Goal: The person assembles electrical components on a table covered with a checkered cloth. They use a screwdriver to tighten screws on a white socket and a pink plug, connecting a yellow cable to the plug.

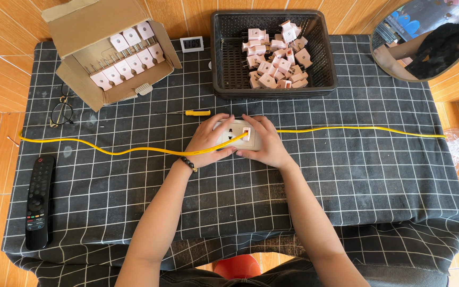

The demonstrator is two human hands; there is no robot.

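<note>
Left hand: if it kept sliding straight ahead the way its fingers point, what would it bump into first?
The left hand points up and right, away from the person. Past the white socket block it already holds, it would probably first meet the black basket; depth is unclear.

One view only, from a camera on the person's head. It looks almost straight down on the desk (346, 175) from above its near edge, facing away from the body. It sits close enough that both forearms run up from the bottom edge to the middle, yet high enough to take in the whole desk, from the remote (39, 202) at near left to the mirror (426, 40) at far right, with strips of floor on both sides.
</note>
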